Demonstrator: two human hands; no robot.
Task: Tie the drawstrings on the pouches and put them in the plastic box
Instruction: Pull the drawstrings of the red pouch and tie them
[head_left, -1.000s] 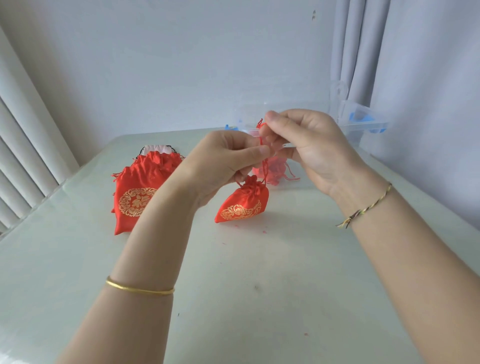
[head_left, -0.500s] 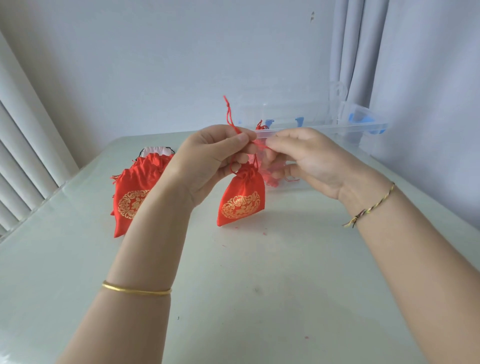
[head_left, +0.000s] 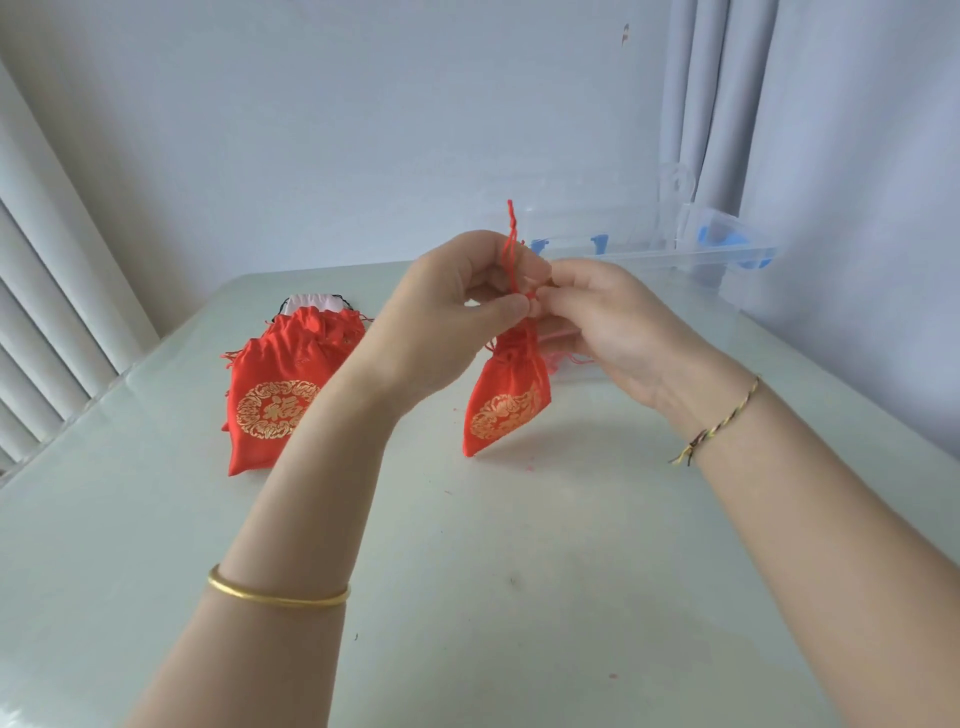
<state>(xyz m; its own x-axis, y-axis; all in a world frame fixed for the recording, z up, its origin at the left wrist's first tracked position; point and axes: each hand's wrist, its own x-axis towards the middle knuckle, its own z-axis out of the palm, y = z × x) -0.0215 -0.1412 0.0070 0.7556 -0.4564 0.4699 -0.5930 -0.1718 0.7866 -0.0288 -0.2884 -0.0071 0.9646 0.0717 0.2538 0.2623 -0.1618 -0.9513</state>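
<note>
A small red pouch with a gold emblem hangs just above the table, its lower corner touching the top. Its neck is gathered shut. My left hand pinches the red drawstrings, whose ends stick up above my fingers. My right hand pinches the strings at the same spot from the right. Behind my hands stands the clear plastic box with blue clips; red pouches inside it show faintly past my right palm.
A pile of red pouches lies on the table at the left, with a white pouch behind it. The pale green table ends at a wall; blinds at the left, curtains at the right.
Both hands have come lower and closer together at the pouch's neck. The drawstring ends now point up above my left fingers. The pouch hangs more upright.
</note>
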